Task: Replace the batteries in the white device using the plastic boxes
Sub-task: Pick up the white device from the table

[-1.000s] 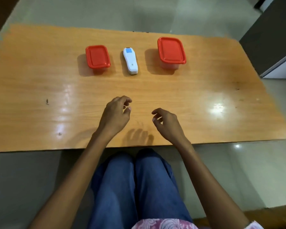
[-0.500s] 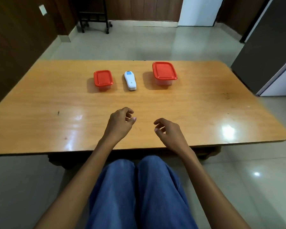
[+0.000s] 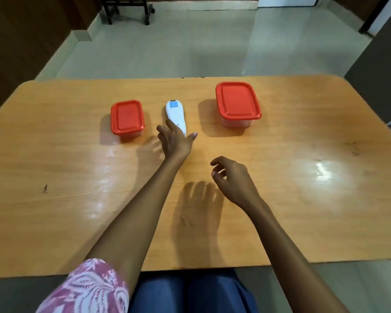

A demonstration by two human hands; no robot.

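A white device [image 3: 175, 114] with a small blue screen lies on the wooden table [image 3: 66, 177], between two plastic boxes with red lids. The smaller box [image 3: 127, 117] is to its left, the larger box [image 3: 238, 102] to its right; both are closed. My left hand [image 3: 175, 141] is stretched out over the near end of the device, fingers spread and thumb out to the right, covering that end. My right hand [image 3: 231, 179] hovers above the table nearer to me, fingers loosely curled, holding nothing.
The table's front edge [image 3: 201, 266] runs just above my knees in blue jeans. Tiled floor lies beyond the table, with a dark metal stand [image 3: 127, 10] at the back and a dark cabinet [image 3: 379, 64] at the right.
My left hand has reached forward from the near table edge to the white device. My right hand has moved a little forward. The camera has come closer to the table.
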